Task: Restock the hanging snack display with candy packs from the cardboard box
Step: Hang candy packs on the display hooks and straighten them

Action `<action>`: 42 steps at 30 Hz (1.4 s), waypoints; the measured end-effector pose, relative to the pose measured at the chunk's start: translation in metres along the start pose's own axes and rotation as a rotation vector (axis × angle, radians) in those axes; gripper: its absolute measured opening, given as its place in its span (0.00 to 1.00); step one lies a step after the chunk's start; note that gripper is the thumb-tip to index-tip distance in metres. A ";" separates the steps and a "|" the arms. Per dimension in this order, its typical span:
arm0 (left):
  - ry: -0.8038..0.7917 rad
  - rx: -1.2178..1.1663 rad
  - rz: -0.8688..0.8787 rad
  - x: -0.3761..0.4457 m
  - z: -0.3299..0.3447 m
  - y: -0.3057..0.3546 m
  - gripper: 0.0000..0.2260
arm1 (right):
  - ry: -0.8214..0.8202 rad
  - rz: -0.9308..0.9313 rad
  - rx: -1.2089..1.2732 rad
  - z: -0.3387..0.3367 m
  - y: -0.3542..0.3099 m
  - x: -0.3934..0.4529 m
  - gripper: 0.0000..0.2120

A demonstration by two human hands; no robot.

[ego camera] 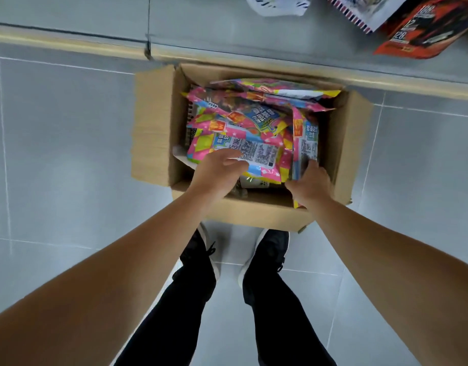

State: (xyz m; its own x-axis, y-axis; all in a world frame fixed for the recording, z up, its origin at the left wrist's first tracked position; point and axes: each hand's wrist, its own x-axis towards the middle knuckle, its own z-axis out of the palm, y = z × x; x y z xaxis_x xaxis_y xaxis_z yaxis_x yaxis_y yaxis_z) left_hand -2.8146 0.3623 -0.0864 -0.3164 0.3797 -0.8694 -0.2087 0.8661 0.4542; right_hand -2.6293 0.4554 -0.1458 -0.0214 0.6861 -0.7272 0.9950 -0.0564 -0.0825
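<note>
Cardboard box [151, 128] on floor, candy packs [243, 128] heaped inside. Left hand [214, 174] grips the near pack [256, 151]; right hand [311, 184] pinches an upright pack [305, 146]. Risk: slick wrappers slide, neighbours snag and spill.

You're over a plain tan cardboard box [151, 128], and inside it's a riot: candy packs [243, 133] in hot pink, yellow, lime green and sky blue patches, with white star specks, orange-red logo tabs and white panels of black print. Your shoes [267, 249] are black with white soles, your trousers [180, 313] black. The floor [56, 154] is pale grey tile with white grout lines. At the far right corner, a red-orange and black pack [423, 27] with white numerals hangs beside a white one edged in red-and-navy stripes [359, 11].
</note>
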 end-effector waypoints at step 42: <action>-0.175 -0.339 0.521 -0.462 -0.117 0.200 0.06 | -0.046 -0.450 1.059 -0.364 -0.056 -0.448 0.09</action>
State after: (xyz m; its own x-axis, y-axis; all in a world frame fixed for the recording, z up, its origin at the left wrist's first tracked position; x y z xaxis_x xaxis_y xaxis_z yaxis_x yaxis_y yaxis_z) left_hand -2.8187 0.3222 0.4292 -0.3053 0.7948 -0.5245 -0.3585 0.4144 0.8365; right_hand -2.6404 0.4154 0.4330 -0.3784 0.7730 -0.5092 0.3157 -0.4093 -0.8560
